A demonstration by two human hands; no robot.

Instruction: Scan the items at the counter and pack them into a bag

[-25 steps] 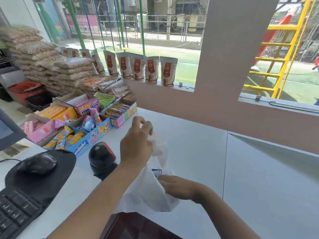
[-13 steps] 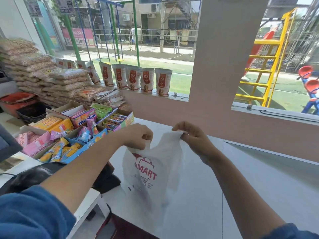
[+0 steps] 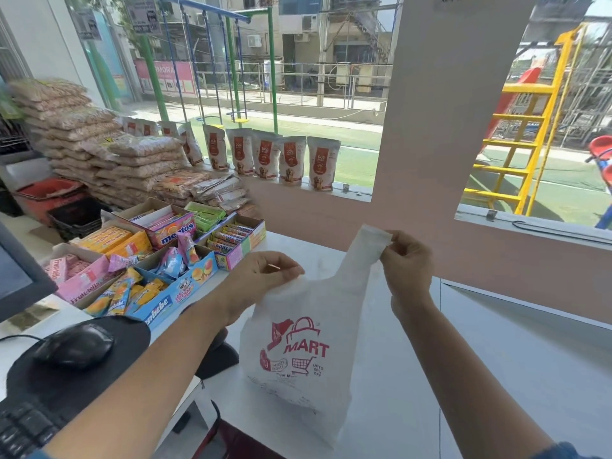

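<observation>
We're at a white counter (image 3: 496,359) under sunny windows, candy boxes (image 3: 159,260) crowding the far left, a mouse (image 3: 74,346) near left. The right half lies bare, its near edge close to us. The white bag (image 3: 298,352), thin with red MART print, hangs over the counter's middle: left hand (image 3: 265,279) pinching one handle, right hand (image 3: 405,263) pinching the other higher.

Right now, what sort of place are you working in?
Most likely a small shop's checkout counter: boxes of sweets on display, a white carrier bag printed "MART" held in both hands, and a computer mouse beside a keyboard.
</observation>
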